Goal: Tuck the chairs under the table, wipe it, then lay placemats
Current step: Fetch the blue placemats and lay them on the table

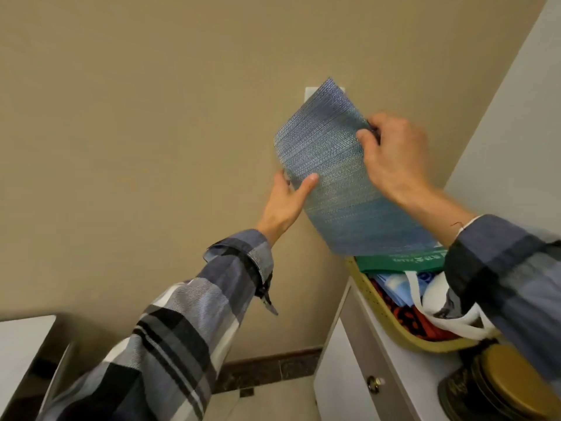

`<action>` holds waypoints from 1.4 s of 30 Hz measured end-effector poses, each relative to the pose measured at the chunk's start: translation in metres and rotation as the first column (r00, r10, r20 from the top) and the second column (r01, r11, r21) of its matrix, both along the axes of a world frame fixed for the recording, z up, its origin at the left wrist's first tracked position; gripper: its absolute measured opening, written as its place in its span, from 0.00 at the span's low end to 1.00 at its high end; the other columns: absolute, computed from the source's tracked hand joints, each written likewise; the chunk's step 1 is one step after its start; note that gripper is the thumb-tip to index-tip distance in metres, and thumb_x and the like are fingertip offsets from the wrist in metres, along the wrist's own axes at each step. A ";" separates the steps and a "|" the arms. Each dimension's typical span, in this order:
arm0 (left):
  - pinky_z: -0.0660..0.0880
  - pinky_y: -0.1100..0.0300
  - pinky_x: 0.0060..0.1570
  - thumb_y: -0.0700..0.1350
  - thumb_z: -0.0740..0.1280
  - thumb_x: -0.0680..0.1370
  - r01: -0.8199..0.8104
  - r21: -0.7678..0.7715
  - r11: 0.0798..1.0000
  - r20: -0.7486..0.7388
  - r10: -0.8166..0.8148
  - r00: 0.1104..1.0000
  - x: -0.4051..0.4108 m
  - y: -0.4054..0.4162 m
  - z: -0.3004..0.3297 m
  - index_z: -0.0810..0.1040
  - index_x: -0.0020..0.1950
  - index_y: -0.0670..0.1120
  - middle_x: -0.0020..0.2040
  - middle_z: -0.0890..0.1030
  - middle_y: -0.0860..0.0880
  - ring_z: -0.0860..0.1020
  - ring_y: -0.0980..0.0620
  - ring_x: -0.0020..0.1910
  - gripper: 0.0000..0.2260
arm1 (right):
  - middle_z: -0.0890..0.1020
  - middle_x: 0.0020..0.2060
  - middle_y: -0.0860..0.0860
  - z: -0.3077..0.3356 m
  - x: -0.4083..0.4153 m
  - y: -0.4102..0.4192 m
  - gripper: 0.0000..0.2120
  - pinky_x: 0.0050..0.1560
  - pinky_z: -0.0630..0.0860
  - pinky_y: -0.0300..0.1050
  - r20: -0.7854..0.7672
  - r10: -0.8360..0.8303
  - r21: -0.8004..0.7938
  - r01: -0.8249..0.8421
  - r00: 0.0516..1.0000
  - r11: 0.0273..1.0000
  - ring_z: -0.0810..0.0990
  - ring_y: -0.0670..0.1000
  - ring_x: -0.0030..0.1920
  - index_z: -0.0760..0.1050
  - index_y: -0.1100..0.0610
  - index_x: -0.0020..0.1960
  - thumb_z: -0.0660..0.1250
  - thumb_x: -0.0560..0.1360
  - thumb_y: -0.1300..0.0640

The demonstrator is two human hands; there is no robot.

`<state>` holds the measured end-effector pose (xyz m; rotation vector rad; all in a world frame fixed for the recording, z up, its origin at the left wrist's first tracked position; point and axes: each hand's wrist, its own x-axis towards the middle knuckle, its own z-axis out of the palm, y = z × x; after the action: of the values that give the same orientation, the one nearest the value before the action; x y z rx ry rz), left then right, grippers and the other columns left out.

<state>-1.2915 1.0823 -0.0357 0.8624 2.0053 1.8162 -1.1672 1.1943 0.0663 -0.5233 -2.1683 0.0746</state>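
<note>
A blue woven placemat [343, 171] stands nearly upright in front of the beige wall, its lower end down in a yellow-rimmed basket [391, 332]. My left hand [288, 199] grips its left edge, thumb across the front. My right hand [391, 153] pinches its upper right edge. Neither the table nor the chairs are in view.
The basket sits on a white cabinet [343, 381] with a round knob and holds a green bag [403, 259], white handles and coloured cloth. A dark jar with a gold lid [501, 384] stands beside it. A grey-topped surface [21, 347] is at lower left.
</note>
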 end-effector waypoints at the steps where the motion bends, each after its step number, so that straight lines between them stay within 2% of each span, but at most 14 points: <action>1: 0.66 0.60 0.64 0.59 0.66 0.79 -0.034 0.007 0.999 0.061 0.033 0.998 0.002 -0.015 0.002 0.57 0.78 0.43 0.64 0.70 0.53 0.70 0.53 0.67 0.35 | 0.74 0.32 0.53 0.005 -0.003 -0.011 0.11 0.36 0.66 0.50 -0.032 0.052 -0.045 -0.053 0.998 0.998 0.75 0.61 0.36 0.70 0.56 0.37 0.63 0.77 0.53; 3: 0.66 0.58 0.60 0.63 0.65 0.78 -0.106 0.030 0.994 0.210 0.097 0.973 0.006 -0.053 0.000 0.59 0.77 0.42 0.64 0.71 0.53 0.71 0.53 0.64 0.36 | 0.74 0.29 0.51 0.012 -0.007 -0.039 0.12 0.35 0.68 0.50 -0.092 0.179 -0.143 -0.191 0.979 0.971 0.73 0.56 0.33 0.73 0.59 0.37 0.64 0.76 0.54; 6: 0.73 0.54 0.58 0.69 0.69 0.70 -0.160 0.083 0.984 0.381 0.117 0.917 0.019 -0.105 -0.009 0.72 0.70 0.46 0.62 0.80 0.55 0.79 0.53 0.60 0.37 | 0.72 0.27 0.48 0.010 -0.004 -0.073 0.11 0.32 0.66 0.43 -0.142 0.325 -0.278 -0.353 0.935 0.893 0.67 0.47 0.29 0.76 0.60 0.37 0.66 0.75 0.55; 9: 0.79 0.50 0.56 0.66 0.73 0.67 -0.284 0.019 0.959 0.409 0.251 0.877 0.032 -0.155 -0.029 0.75 0.63 0.45 0.56 0.84 0.50 0.83 0.51 0.53 0.34 | 0.70 0.25 0.45 -0.008 -0.001 -0.107 0.11 0.30 0.64 0.40 -0.126 0.387 -0.351 -0.406 0.913 0.844 0.65 0.43 0.27 0.75 0.58 0.35 0.66 0.75 0.56; 12: 0.77 0.62 0.40 0.50 0.71 0.78 -0.449 -0.049 0.892 0.336 0.438 0.834 0.047 -0.193 -0.043 0.74 0.50 0.45 0.44 0.80 0.52 0.79 0.56 0.40 0.11 | 0.71 0.25 0.46 -0.032 -0.004 -0.132 0.12 0.34 0.66 0.45 -0.077 0.398 -0.404 -0.393 0.914 0.826 0.67 0.48 0.29 0.74 0.60 0.34 0.66 0.75 0.56; 15: 0.74 0.63 0.33 0.44 0.68 0.80 -0.570 -0.200 0.797 0.182 0.602 0.778 0.060 -0.234 -0.058 0.74 0.47 0.44 0.39 0.77 0.51 0.75 0.55 0.37 0.05 | 0.71 0.25 0.48 -0.059 -0.010 -0.158 0.13 0.34 0.63 0.45 -0.026 0.411 -0.471 -0.374 0.911 0.799 0.68 0.50 0.30 0.73 0.60 0.34 0.66 0.75 0.56; 18: 0.75 0.53 0.44 0.44 0.65 0.80 -0.665 -0.403 0.629 -0.063 0.706 0.705 0.074 -0.285 -0.075 0.80 0.44 0.40 0.40 0.81 0.45 0.77 0.46 0.41 0.10 | 0.72 0.26 0.51 -0.085 -0.012 -0.200 0.14 0.31 0.63 0.45 0.050 0.480 -0.526 -0.386 0.876 0.758 0.68 0.51 0.30 0.72 0.62 0.33 0.66 0.75 0.57; 21: 0.69 0.56 0.42 0.44 0.63 0.80 -0.702 -0.510 0.497 -0.151 0.752 0.642 0.090 -0.322 -0.091 0.81 0.41 0.39 0.40 0.81 0.43 0.77 0.41 0.42 0.13 | 0.72 0.25 0.51 -0.108 -0.012 -0.242 0.17 0.29 0.64 0.43 0.158 0.569 -0.567 -0.398 0.807 0.721 0.67 0.51 0.28 0.70 0.61 0.31 0.66 0.76 0.56; 24: 0.72 0.53 0.43 0.44 0.61 0.80 -0.742 -0.536 0.402 -0.210 0.788 0.578 0.101 -0.349 -0.102 0.80 0.40 0.40 0.41 0.82 0.42 0.79 0.38 0.44 0.14 | 0.70 0.25 0.50 -0.125 -0.009 -0.283 0.18 0.30 0.64 0.45 0.224 0.632 -0.575 -0.423 0.742 0.701 0.67 0.52 0.28 0.66 0.57 0.30 0.65 0.77 0.57; 27: 0.70 0.52 0.39 0.43 0.59 0.80 -0.800 -0.520 0.298 -0.285 0.822 0.492 0.115 -0.395 -0.107 0.73 0.33 0.44 0.35 0.78 0.45 0.77 0.37 0.40 0.15 | 0.74 0.27 0.53 -0.139 -0.007 -0.339 0.15 0.34 0.70 0.49 0.266 0.688 -0.577 -0.461 0.675 0.674 0.72 0.57 0.32 0.68 0.58 0.32 0.64 0.77 0.58; 31: 0.67 0.53 0.37 0.43 0.56 0.81 -0.849 -0.499 0.175 -0.401 0.822 0.405 0.133 -0.446 -0.103 0.74 0.38 0.44 0.37 0.78 0.44 0.71 0.40 0.36 0.14 | 0.76 0.27 0.51 -0.152 -0.003 -0.393 0.13 0.27 0.68 0.44 0.245 0.735 -0.601 -0.496 0.632 0.627 0.71 0.51 0.27 0.73 0.58 0.33 0.64 0.77 0.60; 34: 0.67 0.52 0.34 0.43 0.56 0.81 -0.878 -0.433 0.201 -0.383 0.841 0.382 0.136 -0.489 -0.105 0.70 0.34 0.45 0.33 0.76 0.47 0.75 0.38 0.36 0.15 | 0.76 0.26 0.51 -0.159 0.002 -0.436 0.13 0.28 0.71 0.46 0.221 0.777 -0.629 -0.523 0.589 0.575 0.70 0.51 0.26 0.73 0.58 0.33 0.64 0.77 0.60; 37: 0.78 0.48 0.41 0.47 0.57 0.82 -0.893 -0.354 0.277 -0.329 0.857 0.396 0.139 -0.527 -0.103 0.78 0.41 0.46 0.37 0.81 0.49 0.80 0.42 0.37 0.14 | 0.74 0.25 0.48 -0.166 0.004 -0.481 0.14 0.29 0.69 0.44 0.185 0.804 -0.658 -0.537 0.565 0.528 0.69 0.48 0.25 0.73 0.58 0.32 0.64 0.77 0.59; 42: 0.79 0.46 0.41 0.49 0.56 0.84 -0.911 -0.247 0.330 -0.453 0.792 0.410 0.148 -0.575 -0.096 0.78 0.48 0.46 0.39 0.82 0.49 0.81 0.45 0.36 0.13 | 0.81 0.31 0.52 -0.183 -0.002 -0.533 0.12 0.27 0.68 0.40 0.176 0.814 -0.726 -0.485 0.553 0.486 0.74 0.48 0.28 0.77 0.61 0.37 0.66 0.78 0.57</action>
<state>-1.1437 0.5068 -0.1315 -0.3069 3.2961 1.4304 -1.1688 0.6616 -0.1170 0.0746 -2.7461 1.2758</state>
